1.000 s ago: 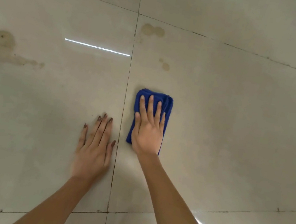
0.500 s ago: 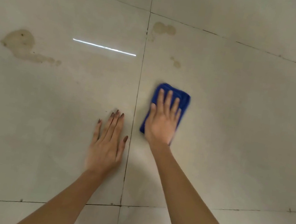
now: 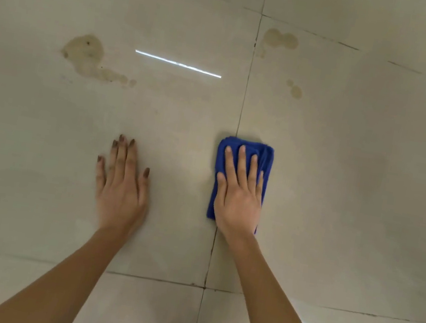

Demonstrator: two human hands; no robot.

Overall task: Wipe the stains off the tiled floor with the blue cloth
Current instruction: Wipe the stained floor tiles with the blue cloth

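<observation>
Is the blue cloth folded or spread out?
Folded: the blue cloth is a compact pad with stacked layer edges showing along its right side, pressed to the tiled floor under the flat right hand.

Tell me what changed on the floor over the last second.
The right hand, pressing flat on the blue cloth, slid it left, so it now overlaps the vertical grout line it lay just right of. The left hand shifted left along the tile, away from that line. Nothing was picked up or released. The large stain, the corner stain and the small spots remain unwiped.
</observation>
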